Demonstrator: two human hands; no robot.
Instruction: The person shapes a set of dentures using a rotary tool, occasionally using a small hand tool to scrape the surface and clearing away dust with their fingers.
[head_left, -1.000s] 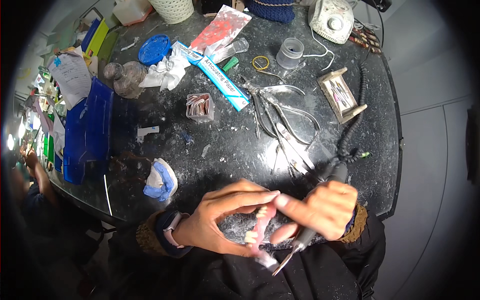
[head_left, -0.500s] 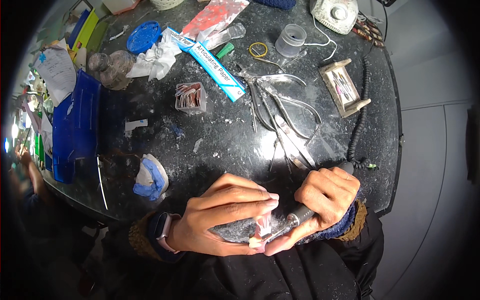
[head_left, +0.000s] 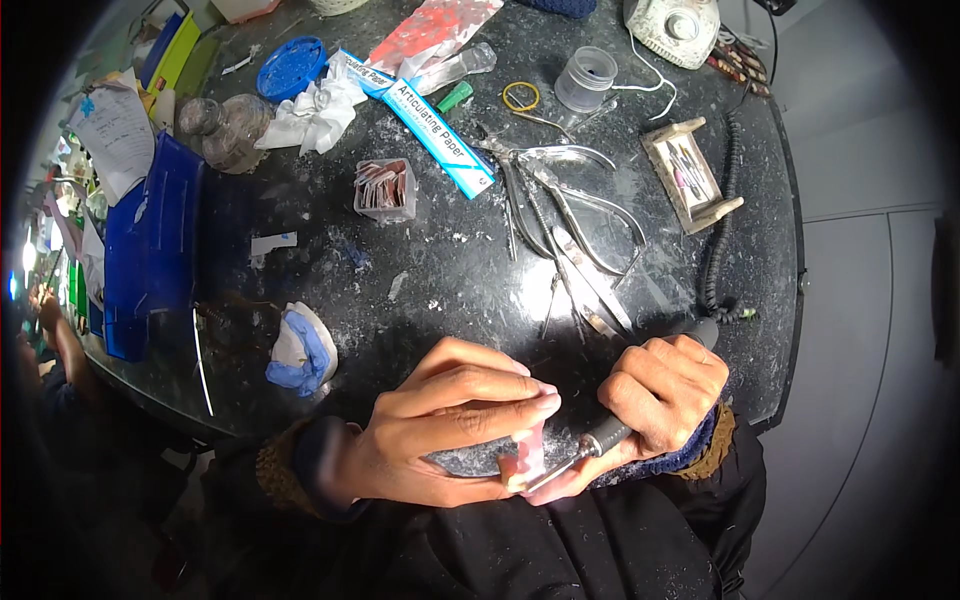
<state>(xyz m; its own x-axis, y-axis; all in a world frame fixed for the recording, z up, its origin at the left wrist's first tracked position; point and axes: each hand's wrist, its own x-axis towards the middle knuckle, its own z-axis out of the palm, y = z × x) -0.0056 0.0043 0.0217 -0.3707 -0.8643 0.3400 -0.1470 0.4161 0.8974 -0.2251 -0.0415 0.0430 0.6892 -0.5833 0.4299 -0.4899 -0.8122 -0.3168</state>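
While the pink denture (head_left: 531, 456) is pinched between the thumb and fingers of the left hand (head_left: 430, 430), a dental handpiece (head_left: 608, 434) is gripped in the curled fingers of the right hand (head_left: 665, 398). The denture is held at the near edge of the black workbench (head_left: 450, 270). The thin metal bur (head_left: 560, 471) of the handpiece is angled down and leftward to the denture's lower end; whether contact is made cannot be told. To the left, a plaster cast (head_left: 306, 350), partly covered by blue material, is set down. Beyond the hands, metal pliers (head_left: 585, 203) are laid, flanked by a bur rack (head_left: 708, 214) on the right and a clear box (head_left: 388, 213) filled with strips on the left.
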